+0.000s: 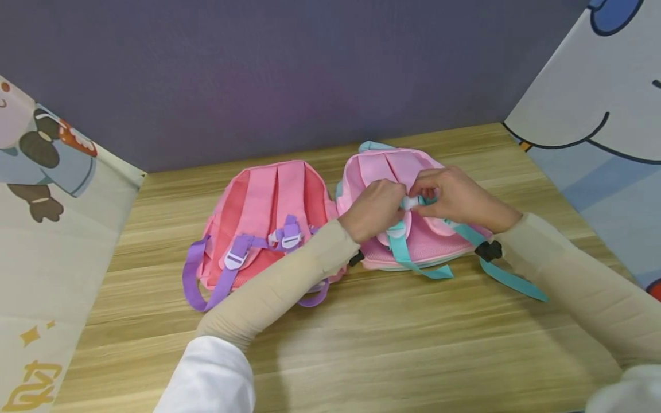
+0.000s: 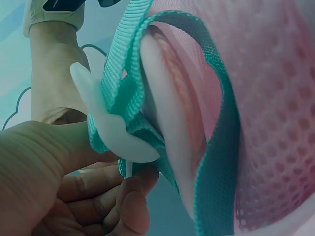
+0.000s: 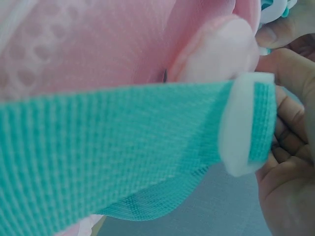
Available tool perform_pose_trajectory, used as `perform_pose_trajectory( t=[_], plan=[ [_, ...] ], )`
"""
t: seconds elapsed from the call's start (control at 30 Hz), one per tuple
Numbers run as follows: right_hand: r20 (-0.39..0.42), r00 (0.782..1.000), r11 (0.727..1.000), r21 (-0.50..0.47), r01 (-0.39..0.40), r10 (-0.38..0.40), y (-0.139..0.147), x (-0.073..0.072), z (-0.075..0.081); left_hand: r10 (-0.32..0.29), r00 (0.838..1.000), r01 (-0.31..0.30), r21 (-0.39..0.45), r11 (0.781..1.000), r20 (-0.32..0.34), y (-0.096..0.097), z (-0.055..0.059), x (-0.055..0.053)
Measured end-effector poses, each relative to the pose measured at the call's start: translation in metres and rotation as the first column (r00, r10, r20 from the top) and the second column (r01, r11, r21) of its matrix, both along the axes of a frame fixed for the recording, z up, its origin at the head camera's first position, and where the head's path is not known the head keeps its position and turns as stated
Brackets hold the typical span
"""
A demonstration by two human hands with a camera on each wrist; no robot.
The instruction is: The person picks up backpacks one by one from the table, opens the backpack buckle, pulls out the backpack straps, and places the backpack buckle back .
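Observation:
A pink backpack (image 1: 420, 244) with teal straps lies on the table, its shoulder straps facing up. Across those straps, a white buckle (image 1: 411, 202) on a short teal strap sits between both hands. My left hand (image 1: 376, 207) pinches the buckle's left side, its fingertips partly hidden behind the hand in the head view. From the right, my right hand (image 1: 454, 195) holds the other side with thumb and fingers. In the left wrist view a white strap slider (image 2: 113, 128) partly covers the fingers. Another white slider (image 3: 238, 125) on a wide teal strap (image 3: 133, 142) fills the right wrist view.
A coral-pink backpack (image 1: 276, 201) with purple straps (image 1: 193, 275) lies to the left, partly under my left forearm. Loose teal strap ends (image 1: 513, 281) trail onto the wooden table (image 1: 392, 344). A dark panel (image 1: 289, 80) stands at the back, with printed walls on both sides.

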State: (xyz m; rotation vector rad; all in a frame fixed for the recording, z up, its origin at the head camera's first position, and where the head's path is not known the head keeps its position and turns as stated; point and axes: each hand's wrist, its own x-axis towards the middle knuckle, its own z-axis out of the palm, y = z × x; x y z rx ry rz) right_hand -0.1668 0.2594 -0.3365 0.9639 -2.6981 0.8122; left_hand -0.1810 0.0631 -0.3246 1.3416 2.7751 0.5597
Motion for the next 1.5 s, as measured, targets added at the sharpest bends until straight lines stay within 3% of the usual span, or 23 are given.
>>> perform_pose_trajectory(
  t=[0.53, 0.97, 1.3, 1.5],
  plan=[
    [0.053, 0.997, 0.998, 0.026, 0.053, -0.055, 0.0009, 0.0010, 0.0008, 0.043, 0.998, -0.043, 0.005, 0.999, 0.052, -0.0048, -0.0007, 0.0001],
    [0.045, 0.993, 0.993, 0.041, 0.107, -0.109, -0.0006, 0.0040, 0.0009, 0.041, 0.999, -0.041, 0.034, 0.999, 0.009, -0.0035, -0.0026, -0.0009],
    [0.050, 0.992, 0.993, 0.020, 0.116, -0.117, 0.0019, 0.0044, -0.0013, 0.039, 0.999, -0.040, 0.021, 0.999, 0.038, -0.0040, -0.0013, -0.0026],
    [0.071, 0.985, 0.987, 0.018, 0.158, -0.159, 0.0078, 0.0059, -0.0010, 0.067, 0.996, -0.068, 0.016, 0.998, 0.055, -0.0059, -0.0023, -0.0033]
  ],
)
